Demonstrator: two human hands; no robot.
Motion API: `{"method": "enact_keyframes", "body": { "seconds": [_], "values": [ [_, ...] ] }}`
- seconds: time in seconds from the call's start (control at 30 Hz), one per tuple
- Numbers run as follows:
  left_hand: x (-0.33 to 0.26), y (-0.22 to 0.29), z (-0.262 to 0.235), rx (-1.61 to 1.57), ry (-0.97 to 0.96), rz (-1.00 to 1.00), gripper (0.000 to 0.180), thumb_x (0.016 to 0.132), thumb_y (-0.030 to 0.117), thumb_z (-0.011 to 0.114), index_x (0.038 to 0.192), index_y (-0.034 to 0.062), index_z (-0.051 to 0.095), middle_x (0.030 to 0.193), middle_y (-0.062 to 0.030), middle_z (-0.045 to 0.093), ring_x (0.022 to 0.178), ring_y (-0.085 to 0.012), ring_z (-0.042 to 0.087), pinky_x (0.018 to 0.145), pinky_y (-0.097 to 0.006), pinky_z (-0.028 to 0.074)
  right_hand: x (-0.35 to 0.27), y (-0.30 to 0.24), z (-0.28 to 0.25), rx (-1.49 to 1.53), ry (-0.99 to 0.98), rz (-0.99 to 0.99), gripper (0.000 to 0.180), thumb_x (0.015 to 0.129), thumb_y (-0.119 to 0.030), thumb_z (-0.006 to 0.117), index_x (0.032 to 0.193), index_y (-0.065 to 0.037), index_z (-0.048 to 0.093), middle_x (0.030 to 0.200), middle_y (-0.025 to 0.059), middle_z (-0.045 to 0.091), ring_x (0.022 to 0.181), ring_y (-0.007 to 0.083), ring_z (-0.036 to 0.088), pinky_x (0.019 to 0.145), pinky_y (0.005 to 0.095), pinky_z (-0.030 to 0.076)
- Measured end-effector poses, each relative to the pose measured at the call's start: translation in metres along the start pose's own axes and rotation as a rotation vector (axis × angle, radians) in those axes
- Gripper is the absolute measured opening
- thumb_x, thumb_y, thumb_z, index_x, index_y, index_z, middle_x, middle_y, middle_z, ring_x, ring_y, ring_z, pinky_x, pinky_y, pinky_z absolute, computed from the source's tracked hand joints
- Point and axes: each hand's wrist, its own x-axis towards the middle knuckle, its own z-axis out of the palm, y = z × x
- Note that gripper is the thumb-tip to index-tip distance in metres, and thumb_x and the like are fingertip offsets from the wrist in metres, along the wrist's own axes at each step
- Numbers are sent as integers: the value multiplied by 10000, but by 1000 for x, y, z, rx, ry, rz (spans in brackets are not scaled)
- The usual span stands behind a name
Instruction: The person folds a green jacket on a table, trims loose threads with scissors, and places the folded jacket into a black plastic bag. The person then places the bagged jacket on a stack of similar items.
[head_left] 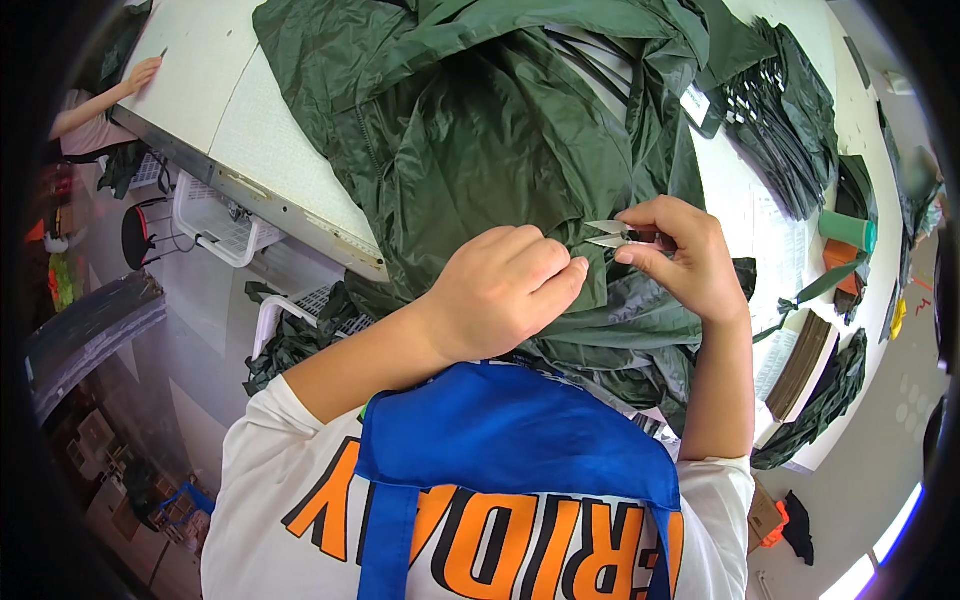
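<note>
Right hand (685,245), right of frame centre: fingers clamped on snips (627,236), blades parted and pointing left over the green garment (480,170), which spreads from top centre to mid-frame on the white desk (290,150). Left hand (505,290), at centre: fingers curled together against the garment, tips partly hidden, cannot tell whether they pinch it. Dark cloth strips (785,140) lie upper right.

Hands (510,288) at green fabric (480,150), snips (628,236) held

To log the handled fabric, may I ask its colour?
The fabric is dark green, clearest in the head view.
</note>
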Motion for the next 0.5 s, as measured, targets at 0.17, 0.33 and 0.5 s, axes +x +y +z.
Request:
{"method": "enact_keyframes", "body": {
  "seconds": [0.17, 0.33, 0.5],
  "values": [
    [0, 1, -1, -13, -7, 0, 179, 701, 39, 690, 878, 13, 680, 797, -53, 531, 626, -208, 534, 509, -307, 428, -4, 7, 2, 81, 17, 59, 265, 740, -150, 771, 932, -11, 651, 765, 59, 611, 643, 137, 549, 591, 252, 442],
    [-1, 1, 0, -13, -10, 3, 190, 699, 34, 689, 887, 9, 676, 803, -55, 532, 626, -204, 534, 508, -307, 427, -12, 19, 18, 303, 216, 131, 311, 749, -170, 783, 973, -13, 636, 772, 1, 584, 687, 76, 519, 644, 217, 435],
    [0, 5, 4, -22, -21, 22, 196, 698, 33, 690, 891, 7, 667, 837, -47, 517, 651, -186, 532, 540, -288, 431, -9, 13, 48, 692, 299, 275, 484, 689, -140, 813, 1053, -8, 523, 713, -55, 416, 627, 22, 360, 551, 170, 310]
  ]
}}
